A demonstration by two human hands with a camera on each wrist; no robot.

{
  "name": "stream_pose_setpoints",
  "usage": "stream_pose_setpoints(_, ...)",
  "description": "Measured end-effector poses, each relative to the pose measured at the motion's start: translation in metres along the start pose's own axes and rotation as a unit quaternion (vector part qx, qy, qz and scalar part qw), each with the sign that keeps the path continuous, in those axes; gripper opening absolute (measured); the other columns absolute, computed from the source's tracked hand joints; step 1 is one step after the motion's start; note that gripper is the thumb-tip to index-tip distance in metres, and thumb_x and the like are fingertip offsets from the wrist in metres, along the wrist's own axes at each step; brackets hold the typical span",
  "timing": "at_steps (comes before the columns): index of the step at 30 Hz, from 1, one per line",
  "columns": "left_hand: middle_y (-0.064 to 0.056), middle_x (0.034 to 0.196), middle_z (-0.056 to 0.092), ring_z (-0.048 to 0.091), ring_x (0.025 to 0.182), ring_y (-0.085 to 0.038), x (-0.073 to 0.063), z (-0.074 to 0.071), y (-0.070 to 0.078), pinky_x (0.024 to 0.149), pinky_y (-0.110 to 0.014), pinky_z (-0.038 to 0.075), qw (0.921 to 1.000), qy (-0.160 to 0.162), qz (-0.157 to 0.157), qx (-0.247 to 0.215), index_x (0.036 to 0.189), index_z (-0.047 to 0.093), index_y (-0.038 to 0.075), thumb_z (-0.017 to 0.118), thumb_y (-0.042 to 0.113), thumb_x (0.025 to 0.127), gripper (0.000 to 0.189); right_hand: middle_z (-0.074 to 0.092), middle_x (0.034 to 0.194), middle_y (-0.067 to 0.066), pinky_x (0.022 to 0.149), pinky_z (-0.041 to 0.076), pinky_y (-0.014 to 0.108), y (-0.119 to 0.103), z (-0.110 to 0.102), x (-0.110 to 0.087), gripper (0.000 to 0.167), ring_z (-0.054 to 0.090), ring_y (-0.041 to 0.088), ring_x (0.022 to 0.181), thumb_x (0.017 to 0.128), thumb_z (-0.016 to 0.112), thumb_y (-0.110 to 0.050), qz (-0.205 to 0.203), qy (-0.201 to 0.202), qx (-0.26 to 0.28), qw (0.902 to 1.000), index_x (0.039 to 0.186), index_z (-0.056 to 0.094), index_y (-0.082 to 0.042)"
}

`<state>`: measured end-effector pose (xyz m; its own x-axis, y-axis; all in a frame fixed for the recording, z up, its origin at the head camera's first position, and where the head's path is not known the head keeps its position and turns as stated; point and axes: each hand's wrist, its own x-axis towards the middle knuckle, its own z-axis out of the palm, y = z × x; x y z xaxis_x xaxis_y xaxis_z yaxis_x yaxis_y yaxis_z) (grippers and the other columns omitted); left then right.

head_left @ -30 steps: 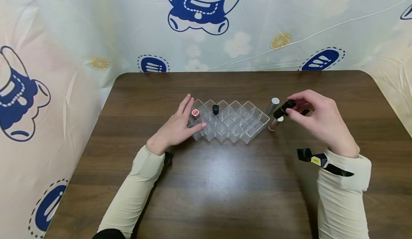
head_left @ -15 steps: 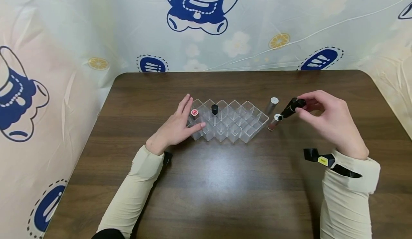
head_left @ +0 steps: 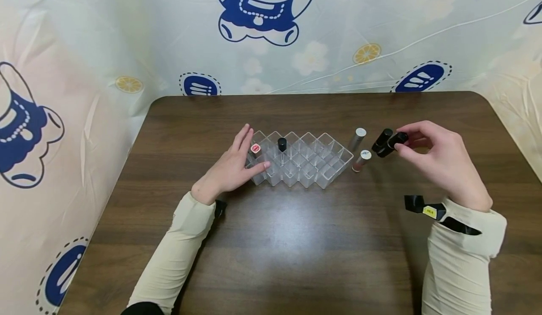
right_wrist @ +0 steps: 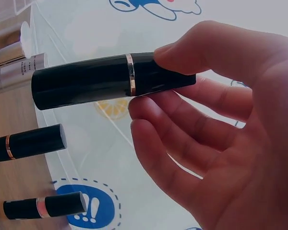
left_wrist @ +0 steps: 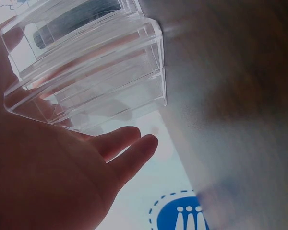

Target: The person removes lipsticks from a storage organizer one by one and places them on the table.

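My right hand (head_left: pixel 442 162) pinches a black lipstick (right_wrist: pixel 84 82) with a thin metallic band between thumb and fingers. In the head view it is beside another black lipstick (head_left: pixel 382 139), which stands upright; whether they touch I cannot tell. The right wrist view also has a lipstick with a pink band (right_wrist: pixel 42 206), hidden in the head view. My left hand (head_left: pixel 226 170) rests against the left end of a clear compartment organizer (head_left: pixel 302 159), fingers straight and thumb along its front. A red-topped lipstick (head_left: pixel 256 149) and a black-capped one (head_left: pixel 282 144) stand in its cells.
To the organizer's right stand a silver tube (head_left: pixel 357 139) and a white-topped tube with a reddish-brown body (head_left: pixel 362 160). The brown table (head_left: pixel 292 258) extends in front, with a printed cloth (head_left: pixel 322 18) hanging behind its far edge.
Holding the lipstick, my right hand has moved right, away from the silver and white-topped tubes. A standing black lipstick now shows beside the held one. The left hand stays on the organizer.
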<state>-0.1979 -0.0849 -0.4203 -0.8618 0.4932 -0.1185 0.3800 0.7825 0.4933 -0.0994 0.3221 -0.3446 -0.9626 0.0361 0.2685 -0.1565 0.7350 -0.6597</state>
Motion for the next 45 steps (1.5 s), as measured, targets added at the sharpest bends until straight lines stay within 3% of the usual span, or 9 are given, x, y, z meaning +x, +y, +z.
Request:
stream_pose_setpoints(7,0.005,0.163,-0.012,0.034,0.142,-0.031,0.001,0.0,0.0,0.113,-0.049,0.032,1.0,-0.001,0.001,-0.002,0.157,-0.001,0.019,0.045,0.073,0.087,0.1,0.06,0.086,-0.027,0.068,0.041,0.007,0.004,0.0,0.0,0.021,0.057,-0.011,0.074,0.084,0.073,-0.01,0.007,-0.011,-0.008,0.9999,0.104,0.069,-0.011)
stream_pose_setpoints(19,-0.001,0.164,-0.01,0.032,0.143,-0.033,0.0,-0.001,0.001,0.113,-0.051,0.031,1.0,-0.004,0.006,0.001,0.157,-0.002,0.016,0.046,0.071,0.087,0.101,0.059,0.083,-0.031,0.069,0.04,0.004,0.011,-0.001,0.0,0.021,0.057,-0.014,0.074,0.085,0.072,-0.012,0.023,-0.043,-0.016,0.9987,0.106,0.068,-0.011)
stream_pose_setpoints(21,-0.001,0.164,-0.01,0.031,0.143,-0.033,0.0,-0.001,0.002,0.113,-0.051,0.031,1.0,-0.005,0.005,0.001,0.157,-0.002,0.016,0.046,0.071,0.088,0.101,0.061,0.084,-0.028,0.069,0.04,0.005,0.013,-0.001,0.0,0.021,0.057,-0.014,0.074,0.085,0.072,-0.012,0.029,-0.052,-0.019,0.9981,0.106,0.068,-0.011)
stream_pose_setpoints(28,0.001,0.163,-0.012,0.028,0.145,-0.032,-0.001,-0.001,0.002,0.113,-0.053,0.03,1.0,-0.008,0.001,0.0,0.156,-0.004,0.019,0.045,0.073,0.087,0.101,0.071,0.098,0.013,0.068,0.039,0.004,0.019,-0.001,0.001,0.023,0.056,-0.014,0.074,0.087,0.07,-0.011,0.037,-0.091,-0.029,0.9948,0.109,0.067,-0.008)
stream_pose_setpoints(35,0.004,0.163,-0.014,0.027,0.145,-0.032,-0.001,-0.001,0.002,0.113,-0.055,0.029,0.9999,-0.01,-0.003,-0.003,0.156,-0.005,0.02,0.045,0.073,0.087,0.1,0.071,0.098,0.014,0.066,0.041,0.005,0.026,-0.002,0.004,0.024,0.054,-0.015,0.076,0.089,0.068,-0.014,0.03,-0.127,-0.047,0.9903,0.112,0.066,-0.008)
stream_pose_setpoints(45,0.006,0.163,-0.015,0.029,0.144,-0.033,-0.001,-0.001,0.002,0.113,-0.054,0.03,1.0,-0.009,-0.003,-0.001,0.156,-0.005,0.02,0.044,0.073,0.087,0.1,0.072,0.095,0.013,0.066,0.041,0.006,0.03,0.0,0.005,0.022,0.054,-0.014,0.076,0.089,0.068,-0.015,0.032,-0.134,-0.047,0.9894,0.109,0.066,-0.009)
